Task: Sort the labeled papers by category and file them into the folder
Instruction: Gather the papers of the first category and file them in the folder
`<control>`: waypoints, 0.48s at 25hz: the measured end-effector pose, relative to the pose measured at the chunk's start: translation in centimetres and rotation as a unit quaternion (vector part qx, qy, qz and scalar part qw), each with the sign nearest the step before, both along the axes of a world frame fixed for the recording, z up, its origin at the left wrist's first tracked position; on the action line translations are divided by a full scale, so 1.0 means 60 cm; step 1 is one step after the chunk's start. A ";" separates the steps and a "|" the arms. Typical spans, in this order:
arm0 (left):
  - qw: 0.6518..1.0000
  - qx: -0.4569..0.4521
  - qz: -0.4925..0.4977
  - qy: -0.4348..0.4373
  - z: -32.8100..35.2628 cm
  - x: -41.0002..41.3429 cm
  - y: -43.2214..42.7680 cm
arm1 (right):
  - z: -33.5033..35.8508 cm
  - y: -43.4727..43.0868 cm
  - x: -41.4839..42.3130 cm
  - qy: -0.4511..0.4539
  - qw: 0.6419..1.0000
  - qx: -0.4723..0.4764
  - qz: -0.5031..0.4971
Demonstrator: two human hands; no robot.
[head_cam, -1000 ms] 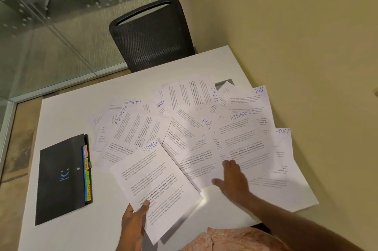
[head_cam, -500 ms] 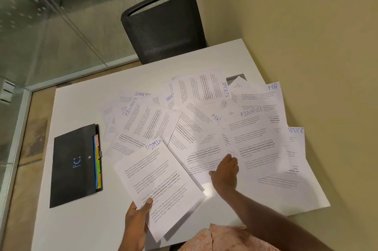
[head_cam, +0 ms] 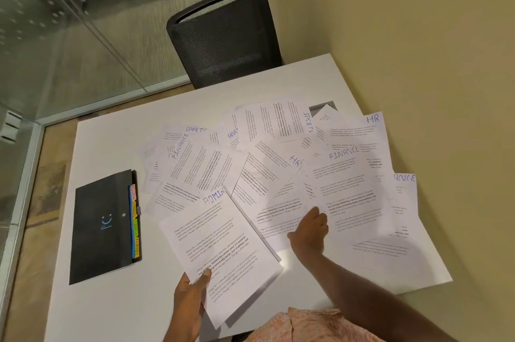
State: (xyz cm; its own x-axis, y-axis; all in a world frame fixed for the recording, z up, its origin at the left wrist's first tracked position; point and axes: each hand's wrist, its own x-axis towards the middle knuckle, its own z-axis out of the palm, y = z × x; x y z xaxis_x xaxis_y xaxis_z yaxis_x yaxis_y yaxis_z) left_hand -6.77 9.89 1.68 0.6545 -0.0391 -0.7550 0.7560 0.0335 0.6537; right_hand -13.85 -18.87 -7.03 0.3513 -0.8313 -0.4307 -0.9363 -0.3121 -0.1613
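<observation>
Papers [head_cam: 211,166] — loose printed sheets, fanned in an overlapping heap across the middle and right of the white table [head_cam: 111,141], each headed in blue hand-lettering.

ADMIN sheet [head_cam: 220,241]: raised at the near edge of the heap. Your left hand [head_cam: 189,297] clamps its near corner, thumb on top and fingers beneath.

FINANCE sheet [head_cam: 345,182]: topmost on the right, with its long axis running near to far, a little tilted, and the heading at the far end. Your right hand [head_cam: 310,230] sits at its near-left edge with the knuckles up and the fingers curled. Whether they pinch the edge or only lie against it cannot be told. The sheet spreads right of and beyond those fingers, so the right hand is much the nearer for taking it.

Other headings legible: HR at the far right and mid-heap, SPORTS twice along the far side, FINANCE sideways at the far left, and two cut short as "ANC…".

Folder [head_cam: 100,227]: black, closed and flat at the left, long axis near to far. It is well apart from your right hand and nearer your left. The cover bears a blue smile mark; the print under it is too small to read. Its coloured tabs [head_cam: 135,221] on the right edge read ADMIN, HR and SPORTS — one between is blurred.

Judgement: sorting is barely begun and nothing is filed yet.
</observation>
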 end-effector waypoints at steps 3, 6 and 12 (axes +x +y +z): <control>1.000 0.004 0.002 0.003 0.000 -0.001 0.001 | 0.004 0.003 0.000 -0.032 0.999 0.016 -0.012; 1.000 0.003 0.002 0.002 0.000 -0.002 0.002 | 0.017 0.000 -0.001 -0.024 0.999 0.013 -0.017; 1.000 0.019 -0.004 0.004 -0.005 -0.006 -0.001 | 0.032 -0.002 0.000 -0.012 1.000 0.022 -0.003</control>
State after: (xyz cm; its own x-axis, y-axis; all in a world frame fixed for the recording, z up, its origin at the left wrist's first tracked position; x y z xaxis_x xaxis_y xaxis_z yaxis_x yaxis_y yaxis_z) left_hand -7.11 9.86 1.40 0.6476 -0.0155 -0.7618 0.7619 0.0022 0.6477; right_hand -13.86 -19.02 -5.10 0.3566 -0.8136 -0.4592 -0.9340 -0.2984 -0.1967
